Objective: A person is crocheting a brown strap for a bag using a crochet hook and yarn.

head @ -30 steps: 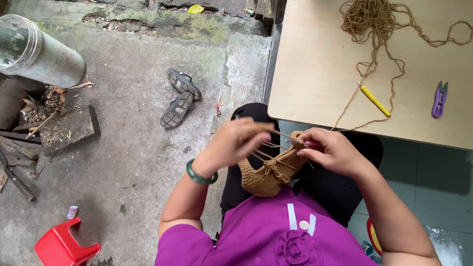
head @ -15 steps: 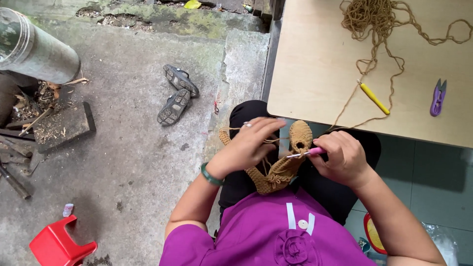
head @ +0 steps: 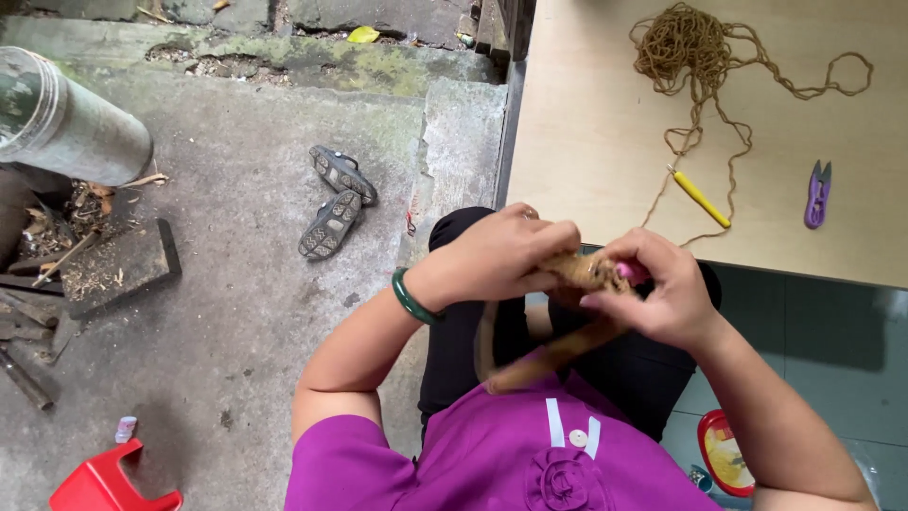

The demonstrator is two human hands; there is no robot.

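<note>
The left hand is closing around the left end of a tan woven piece, just above the lap. A green bangle is sitting on that wrist. The woven piece is lying between both hands, and a blurry tan strip of it is hanging down and to the left toward the purple shirt. Its long way is running from the lower left up to the right. The right hand is pinching the right end, with a pink hook peeking out from the fingers. Both hands are touching the piece, so neither is nearer. Farther right, on the tabletop, a yarn pile, a yellow hook and purple snips are lying well apart from the hands.
</note>
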